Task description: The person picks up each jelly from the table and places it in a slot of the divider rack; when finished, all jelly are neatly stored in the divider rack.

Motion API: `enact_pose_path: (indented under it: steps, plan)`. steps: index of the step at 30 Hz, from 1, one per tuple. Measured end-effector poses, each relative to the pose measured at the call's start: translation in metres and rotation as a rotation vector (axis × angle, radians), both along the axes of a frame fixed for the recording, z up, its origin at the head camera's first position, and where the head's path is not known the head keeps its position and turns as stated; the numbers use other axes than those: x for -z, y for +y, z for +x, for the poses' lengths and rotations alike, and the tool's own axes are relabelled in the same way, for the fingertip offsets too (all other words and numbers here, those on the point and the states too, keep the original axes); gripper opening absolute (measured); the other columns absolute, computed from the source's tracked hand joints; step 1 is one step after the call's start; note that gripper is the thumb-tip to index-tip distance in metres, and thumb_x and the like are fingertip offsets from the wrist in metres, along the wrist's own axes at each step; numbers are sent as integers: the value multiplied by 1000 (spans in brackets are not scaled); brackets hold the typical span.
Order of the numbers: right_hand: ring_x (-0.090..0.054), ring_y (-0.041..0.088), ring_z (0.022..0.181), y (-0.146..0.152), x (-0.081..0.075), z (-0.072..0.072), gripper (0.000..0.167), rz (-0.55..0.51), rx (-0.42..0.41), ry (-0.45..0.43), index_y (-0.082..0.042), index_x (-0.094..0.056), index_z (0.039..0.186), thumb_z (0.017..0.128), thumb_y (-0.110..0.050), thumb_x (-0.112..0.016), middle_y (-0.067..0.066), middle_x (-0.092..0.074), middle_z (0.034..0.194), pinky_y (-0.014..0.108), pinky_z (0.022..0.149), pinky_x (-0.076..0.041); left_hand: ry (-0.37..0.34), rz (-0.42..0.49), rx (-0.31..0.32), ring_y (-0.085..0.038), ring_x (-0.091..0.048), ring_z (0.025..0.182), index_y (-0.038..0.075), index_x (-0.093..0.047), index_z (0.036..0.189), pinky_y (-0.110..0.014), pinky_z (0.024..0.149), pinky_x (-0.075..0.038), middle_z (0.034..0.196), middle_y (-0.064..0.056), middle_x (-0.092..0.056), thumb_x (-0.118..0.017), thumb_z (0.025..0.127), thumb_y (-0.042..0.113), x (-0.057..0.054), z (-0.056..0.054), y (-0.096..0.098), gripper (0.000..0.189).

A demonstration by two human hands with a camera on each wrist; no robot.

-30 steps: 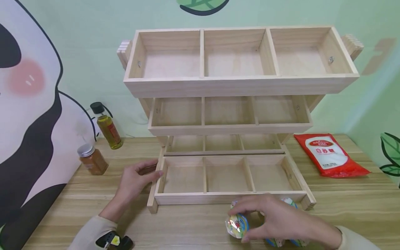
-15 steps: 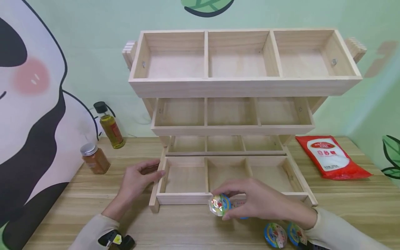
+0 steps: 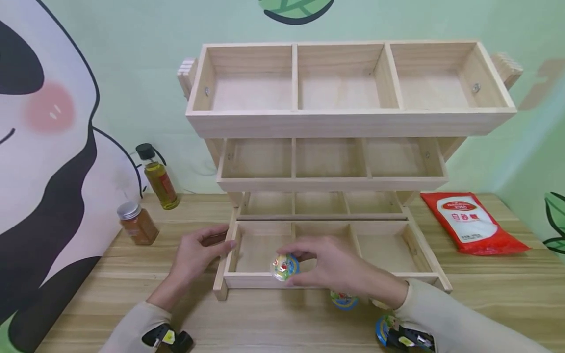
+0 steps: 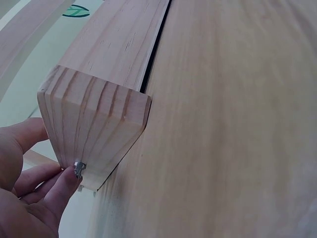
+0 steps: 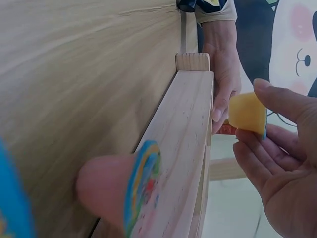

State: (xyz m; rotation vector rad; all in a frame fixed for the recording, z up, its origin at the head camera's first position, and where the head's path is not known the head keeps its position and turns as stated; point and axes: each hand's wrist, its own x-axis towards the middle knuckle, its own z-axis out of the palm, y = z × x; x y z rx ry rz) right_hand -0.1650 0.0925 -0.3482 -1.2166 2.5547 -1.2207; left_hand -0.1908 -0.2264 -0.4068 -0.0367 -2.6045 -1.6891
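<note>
A small jelly cup (image 3: 284, 267) with a blue printed lid is pinched between the thumb and fingers of my right hand (image 3: 331, 264), over the left compartment of the bottom tray, near its front board (image 3: 251, 281). The right wrist view shows this cup's yellow body (image 5: 246, 111). My left hand (image 3: 194, 252) grips the left side rail of the wooden tiered rack (image 3: 350, 124); the left wrist view has its thumb near a metal screw (image 4: 79, 169). Another jelly cup (image 3: 344, 300), pink-bodied in the right wrist view, stands before the rack. One more cup (image 3: 384, 327) is partly behind my right sleeve.
Left of the rack stand a jar of brown powder (image 3: 138, 224) with a silver lid and an oil bottle (image 3: 161, 179) with a black cap. To the right lies a red and white bag (image 3: 472, 223). Three divided upper tiers rise above the bottom tray.
My right hand has carried the jelly cup left and up from the table, past the tray's front board. My left hand keeps its hold on the rail.
</note>
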Motion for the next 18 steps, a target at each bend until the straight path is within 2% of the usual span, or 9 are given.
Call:
enact_pose_path:
  steps: [4, 8, 12, 18]
  plan:
    - [-73, 13, 109, -13, -1, -6, 51, 14, 55, -66, -8, -74, 130, 86, -24, -92, -5, -77, 115, 30, 97, -56, -3, 2, -3, -35, -64, 129, -1, -65, 142, -48, 108, -51, 140, -20, -67, -84, 95, 26, 0, 0, 0, 58]
    - [-72, 16, 109, -29, 2, -13, 51, -25, 85, -149, -4, -73, 131, 86, -18, -92, 0, -77, 116, 36, 97, -57, -1, 2, -7, -34, -64, 129, -1, -65, 142, -47, 107, -51, 139, -19, -68, -84, 95, 24, 1, 0, 0, 57]
    - [-72, 16, 104, -43, 8, -18, 51, -43, 98, -178, 0, -72, 131, 85, -13, -91, 4, -77, 113, 41, 95, -59, 2, 3, -7, -33, -65, 128, -1, -66, 141, -46, 107, -51, 137, -18, -69, -85, 94, 25, 0, 0, -1, 56]
    - [-70, 12, 101, -58, 17, -25, 51, -25, 105, -202, 2, -72, 131, 86, -14, -91, 5, -77, 112, 29, 92, -57, 6, 11, -3, -30, -67, 126, 0, -67, 140, -41, 105, -53, 135, -17, -71, -85, 94, 25, 1, -1, -1, 56]
